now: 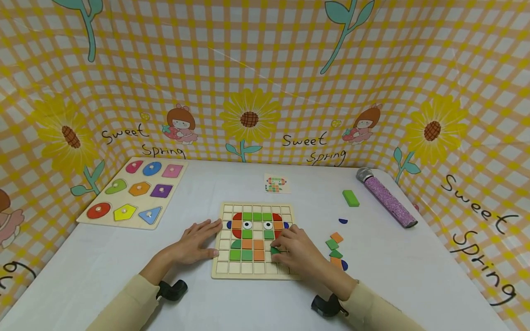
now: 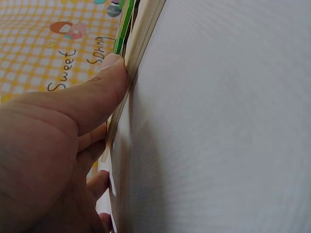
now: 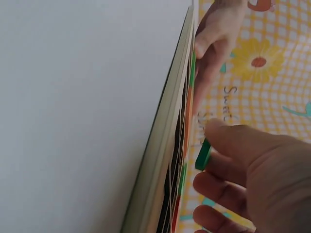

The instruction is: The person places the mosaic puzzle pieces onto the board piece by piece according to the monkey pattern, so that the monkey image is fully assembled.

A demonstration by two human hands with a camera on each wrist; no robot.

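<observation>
A wooden grid board (image 1: 222, 268) lies on the table with red, green, orange and blue flat pieces and two eye pieces set in its cells. My right hand (image 1: 300, 252) is over the board's right side, pinching a small green piece (image 3: 203, 155) between thumb and index finger. In the right wrist view that piece is held just above the board's surface. My left hand (image 1: 192, 243) rests at the board's left edge, fingers extended, its thumb tip touching the rim in the left wrist view. Part of the board's right side is hidden under my right hand.
Loose pieces, among them a green tile (image 1: 332, 244) and a blue half-round (image 1: 343, 221), lie right of the board. Beyond are a green block (image 1: 350, 198) and a glittery microphone (image 1: 389, 200). A pattern card (image 1: 285, 188) lies behind; a knobbed shape puzzle (image 1: 118, 219) sits back left.
</observation>
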